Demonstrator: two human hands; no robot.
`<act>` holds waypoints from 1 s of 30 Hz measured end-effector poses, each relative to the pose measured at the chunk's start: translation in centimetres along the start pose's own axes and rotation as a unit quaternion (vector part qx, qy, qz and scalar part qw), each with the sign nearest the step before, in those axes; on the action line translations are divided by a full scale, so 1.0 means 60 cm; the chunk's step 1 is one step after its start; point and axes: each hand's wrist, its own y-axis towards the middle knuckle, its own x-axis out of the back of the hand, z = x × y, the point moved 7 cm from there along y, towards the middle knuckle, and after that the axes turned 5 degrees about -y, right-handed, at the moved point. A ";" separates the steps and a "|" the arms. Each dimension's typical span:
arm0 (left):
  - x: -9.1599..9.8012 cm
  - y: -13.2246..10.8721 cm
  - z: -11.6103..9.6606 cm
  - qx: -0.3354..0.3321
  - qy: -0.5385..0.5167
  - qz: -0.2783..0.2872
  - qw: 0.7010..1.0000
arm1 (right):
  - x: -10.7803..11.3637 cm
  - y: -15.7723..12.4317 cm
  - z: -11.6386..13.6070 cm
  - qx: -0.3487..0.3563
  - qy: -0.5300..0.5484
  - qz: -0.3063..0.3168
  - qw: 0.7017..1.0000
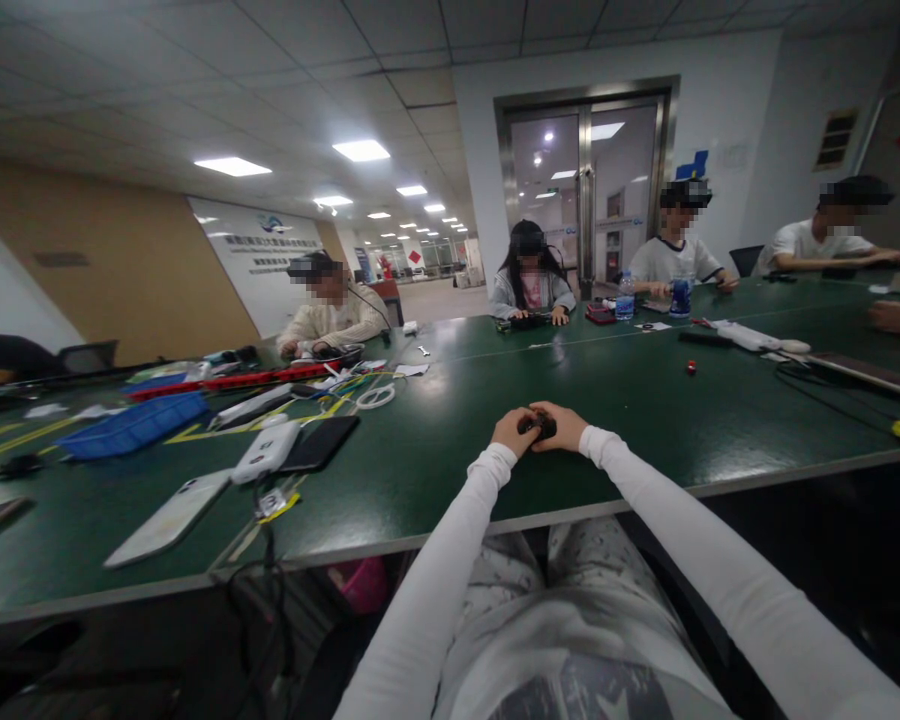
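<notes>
Close to the table's front edge, my left hand (511, 431) and my right hand (565, 427) meet around a small dark round object (544, 424). Its kind is too small to make out, and fingers cover part of it. Both hands are closed on it, the left from its left side and the right from its right side. They rest on or just above the green tabletop (435, 460). White sleeves cover both forearms.
Left on the table are a white phone (171, 515), a white power bank (267, 450), a black phone (321, 443), a blue tray (133, 424) and cables. A small red object (691, 368) and a tablet (870, 373) lie to the right. Several people sit around the table.
</notes>
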 end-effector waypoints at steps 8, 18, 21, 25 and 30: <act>-0.002 0.003 0.012 0.015 -0.216 -0.030 0.976 | 0.018 -0.002 0.019 0.046 0.023 -0.067 0.996; 0.013 0.008 0.022 0.069 -0.327 -0.051 0.941 | 0.022 -0.005 0.030 0.053 0.058 -0.069 0.994; 0.015 0.009 0.021 0.059 -0.343 -0.051 0.936 | 0.017 -0.004 0.024 0.043 0.059 -0.057 0.996; 0.013 0.007 0.013 0.043 -0.341 -0.044 0.938 | 0.015 -0.003 0.019 0.044 0.058 -0.052 0.996; 0.012 0.004 0.001 0.025 -0.330 -0.044 0.943 | 0.012 -0.001 0.013 0.046 0.059 -0.049 0.996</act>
